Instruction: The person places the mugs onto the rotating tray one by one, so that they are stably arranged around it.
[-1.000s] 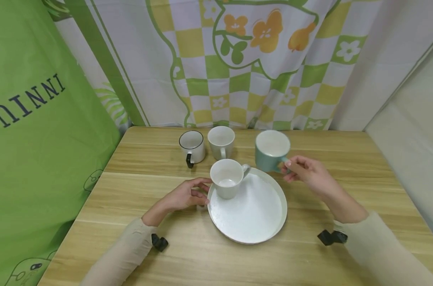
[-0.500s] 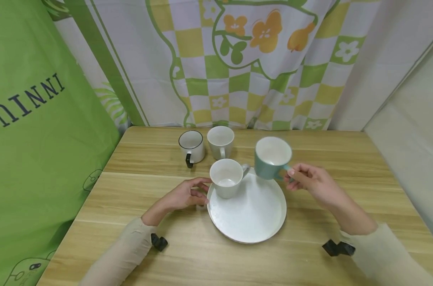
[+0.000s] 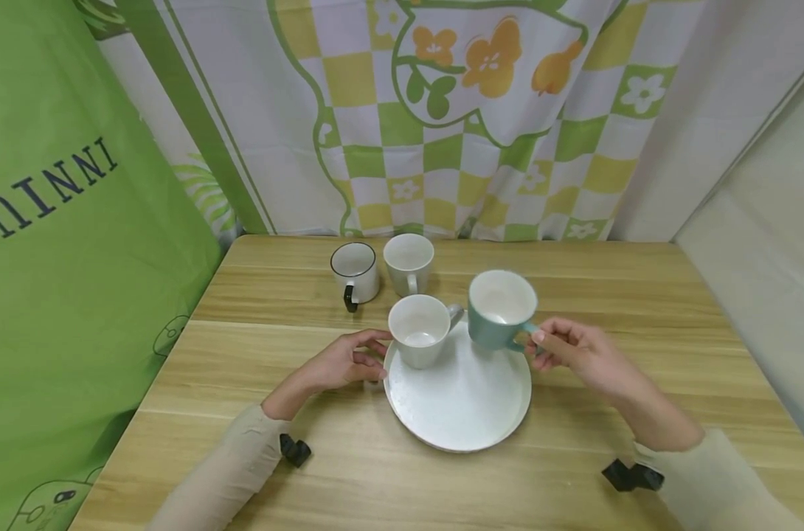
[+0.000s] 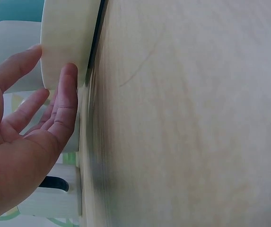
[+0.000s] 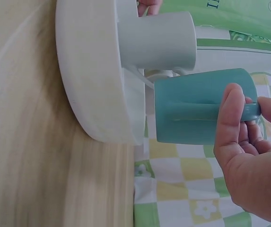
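My right hand [image 3: 584, 354] grips the handle of a teal mug [image 3: 498, 328] with a white inside. In the right wrist view the mug's base [image 5: 161, 111] hangs just above the rim of a round white tray [image 3: 462, 413]. A pale grey-white cup [image 3: 420, 355] stands upright at the tray's back left, its handle toward the teal mug. At the tray's left side my left hand [image 3: 341, 361] has loosely bent fingers; the left wrist view shows fingertips [image 4: 69, 71] touching the tray's outer wall.
Behind the tray stand a white mug [image 3: 362, 287] with a black rim and handle, and another white cup [image 3: 410, 273] beside it. A checked curtain [image 3: 442, 162] hangs along the back edge of the wooden table [image 3: 296, 295]. Green fabric [image 3: 77, 258] lies to the left.
My right hand has brought the teal mug forward, from behind the tray's back right rim to over the tray. The left hand and the other cups have stayed in place.
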### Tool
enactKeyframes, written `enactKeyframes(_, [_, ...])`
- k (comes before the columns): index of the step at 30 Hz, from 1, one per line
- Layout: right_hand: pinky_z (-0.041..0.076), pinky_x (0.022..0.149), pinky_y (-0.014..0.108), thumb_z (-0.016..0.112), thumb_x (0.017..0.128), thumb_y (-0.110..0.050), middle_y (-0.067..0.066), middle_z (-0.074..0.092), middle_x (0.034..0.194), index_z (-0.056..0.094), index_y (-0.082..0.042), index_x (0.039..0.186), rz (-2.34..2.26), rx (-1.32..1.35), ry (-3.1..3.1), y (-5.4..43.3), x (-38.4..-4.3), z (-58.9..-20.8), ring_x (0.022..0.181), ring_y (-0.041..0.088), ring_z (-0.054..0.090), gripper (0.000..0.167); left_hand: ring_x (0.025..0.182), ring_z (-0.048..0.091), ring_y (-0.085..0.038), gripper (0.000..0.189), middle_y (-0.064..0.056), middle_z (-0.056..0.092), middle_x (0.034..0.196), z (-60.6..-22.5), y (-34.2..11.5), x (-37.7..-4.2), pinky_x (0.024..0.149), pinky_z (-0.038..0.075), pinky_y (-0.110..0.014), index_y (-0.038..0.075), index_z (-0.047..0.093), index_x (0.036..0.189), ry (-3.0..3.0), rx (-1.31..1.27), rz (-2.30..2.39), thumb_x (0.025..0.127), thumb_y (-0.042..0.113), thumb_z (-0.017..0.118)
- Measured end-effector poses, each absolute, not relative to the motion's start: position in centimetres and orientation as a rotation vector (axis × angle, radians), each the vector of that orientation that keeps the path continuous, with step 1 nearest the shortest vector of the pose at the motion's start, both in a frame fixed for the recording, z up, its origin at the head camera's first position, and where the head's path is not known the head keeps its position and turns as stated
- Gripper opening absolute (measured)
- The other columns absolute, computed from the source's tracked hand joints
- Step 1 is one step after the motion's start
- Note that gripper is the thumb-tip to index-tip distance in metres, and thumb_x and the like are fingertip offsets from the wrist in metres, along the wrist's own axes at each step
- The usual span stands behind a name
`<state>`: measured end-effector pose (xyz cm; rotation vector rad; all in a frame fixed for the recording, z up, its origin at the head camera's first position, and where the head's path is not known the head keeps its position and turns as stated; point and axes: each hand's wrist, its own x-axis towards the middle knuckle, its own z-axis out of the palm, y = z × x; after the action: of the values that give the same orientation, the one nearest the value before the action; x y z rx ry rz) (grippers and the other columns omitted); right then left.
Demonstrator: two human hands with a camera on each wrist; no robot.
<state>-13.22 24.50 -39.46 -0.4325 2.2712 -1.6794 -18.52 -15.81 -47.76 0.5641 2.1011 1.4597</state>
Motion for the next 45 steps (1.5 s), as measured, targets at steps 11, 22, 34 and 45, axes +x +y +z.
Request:
enactKeyframes(11, [0.060,0.074,0.029,0.049,0.106,-0.015,0.002,0.067,0.096,0.057,0.010,0.104,-1.670,-0.510,2.235,24.4,-13.0,-40.5,0.082,0.017,0.067,0.027,0.095,0.070,-0.016,0.065,-0.026,0.056,0.128,-47.8,-15.8,-18.6,0.081,0.058,-0.026,0.004,0.046,0.145,2.098,0.573,1.461,0.087,0.004,0.075])
enactKeyframes(22, [0.060,0.074,0.029,0.049,0.106,-0.015,0.003,0.067,0.095,0.058,0.010,0.104,-1.661,-0.535,2.212,24.4,-13.1,-41.5,0.082,0.016,0.066,0.027,0.097,0.070,-0.020,0.064,-0.029,0.056,0.128,-47.6,-15.8,-18.5,0.081,0.058,-0.025,0.002,0.046,0.145,2.090,0.582,1.472,0.087,0.002,0.075])
enactKeyframes(34, [0.060,0.073,0.030,0.051,0.105,-0.014,0.015,0.066,0.094,0.060,0.010,0.105,-1.661,-0.551,2.186,24.6,-13.7,-42.9,0.081,0.015,0.066,0.025,0.095,0.070,-0.017,0.065,-0.027,0.056,0.127,-47.8,-15.9,-18.6,0.080,0.059,-0.027,0.003,0.045,0.145,2.085,0.582,1.460,0.087,0.004,0.075])
enactKeyframes(45, [0.060,0.073,0.030,0.049,0.106,-0.014,0.017,0.065,0.095,0.059,0.009,0.105,-1.636,-0.580,2.152,25.1,-14.3,-44.1,0.082,0.015,0.066,0.025,0.098,0.069,-0.020,0.065,-0.024,0.057,0.129,-47.7,-15.8,-18.7,0.081,0.059,-0.028,0.006,0.046,0.146,2.086,0.566,1.449,0.088,0.004,0.075])
